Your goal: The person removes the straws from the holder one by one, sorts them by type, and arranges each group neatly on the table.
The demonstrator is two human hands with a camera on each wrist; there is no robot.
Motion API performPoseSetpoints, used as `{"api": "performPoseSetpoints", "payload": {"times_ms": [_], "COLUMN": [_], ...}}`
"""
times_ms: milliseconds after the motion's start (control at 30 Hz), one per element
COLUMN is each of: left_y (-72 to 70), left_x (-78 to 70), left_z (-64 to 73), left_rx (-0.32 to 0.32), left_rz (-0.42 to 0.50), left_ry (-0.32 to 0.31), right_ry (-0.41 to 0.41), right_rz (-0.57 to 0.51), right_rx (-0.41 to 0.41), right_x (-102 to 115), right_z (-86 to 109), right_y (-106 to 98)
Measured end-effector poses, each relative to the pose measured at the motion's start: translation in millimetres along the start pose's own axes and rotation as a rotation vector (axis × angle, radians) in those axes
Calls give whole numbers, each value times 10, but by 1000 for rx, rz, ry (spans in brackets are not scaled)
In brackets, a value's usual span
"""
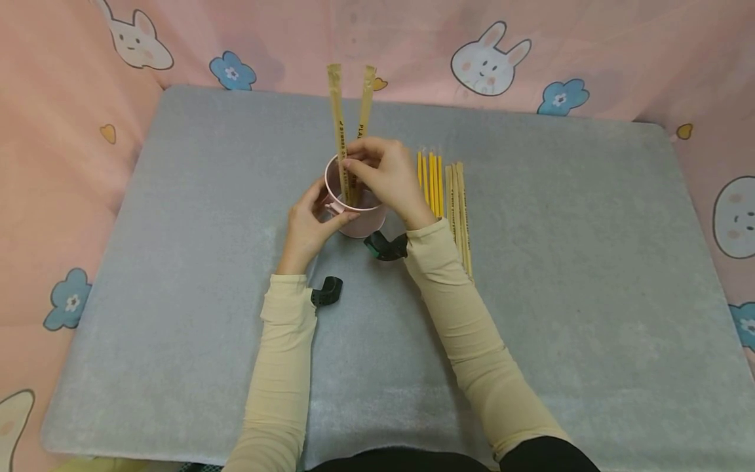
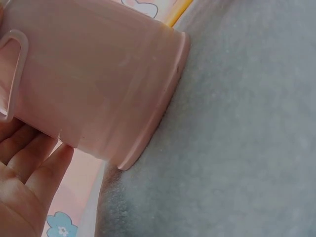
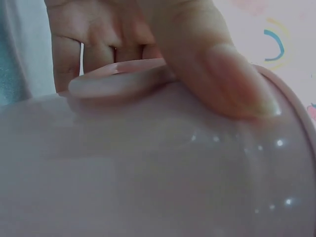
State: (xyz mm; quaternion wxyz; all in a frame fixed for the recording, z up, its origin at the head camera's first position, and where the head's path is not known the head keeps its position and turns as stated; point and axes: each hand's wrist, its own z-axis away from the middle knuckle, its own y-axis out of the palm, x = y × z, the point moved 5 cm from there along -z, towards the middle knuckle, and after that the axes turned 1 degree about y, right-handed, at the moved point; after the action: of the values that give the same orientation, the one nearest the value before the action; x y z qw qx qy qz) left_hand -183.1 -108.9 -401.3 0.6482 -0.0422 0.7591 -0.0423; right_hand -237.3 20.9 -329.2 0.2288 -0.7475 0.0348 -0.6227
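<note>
A pink plastic cup (image 1: 358, 226) with a small handle stands on the table, its base against the grey cloth in the left wrist view. My left hand (image 1: 308, 223) grips its side by the handle, thumb (image 3: 222, 84) on the near wall below the rim. Two straws in printed tan paper wrappers stand inside, a left straw (image 1: 336, 98) and a right straw (image 1: 366, 98), leaning apart at the top. Over the mouth, my right hand (image 1: 392, 174) pinches at the wrapped straws with thumb and index finger, covering the middle of the right one.
Right of the cup lie several yellow sticks (image 1: 435, 180) in clear wrapping, side by side. Beside them lie several more wrapped straws (image 1: 457, 196), partly behind the right forearm. Grey cloth covers the table (image 1: 560, 275); a pink patterned curtain (image 1: 389, 39) hangs at the back and sides.
</note>
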Motion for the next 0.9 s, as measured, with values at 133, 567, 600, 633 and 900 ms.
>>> {"api": "performPoseSetpoints", "payload": {"times_ms": [133, 567, 600, 633, 900], "left_y": [8, -1, -1, -2, -5], "left_x": [10, 7, 5, 4, 9], "left_z": [-10, 6, 7, 8, 7], "left_rx": [3, 2, 2, 1, -4], "left_rz": [-3, -2, -1, -1, -1], "left_ry": [-14, 14, 16, 16, 8], "right_ry": [-2, -28, -38, -46, -186], "right_rz": [-68, -303, -310, -318, -327], "right_rx": [4, -1, 0, 2, -38], "right_x": [-13, -22, -18, -16, 56], "right_z": [7, 107, 120, 132, 218], "right_y": [-17, -88, -94, -100, -179]}}
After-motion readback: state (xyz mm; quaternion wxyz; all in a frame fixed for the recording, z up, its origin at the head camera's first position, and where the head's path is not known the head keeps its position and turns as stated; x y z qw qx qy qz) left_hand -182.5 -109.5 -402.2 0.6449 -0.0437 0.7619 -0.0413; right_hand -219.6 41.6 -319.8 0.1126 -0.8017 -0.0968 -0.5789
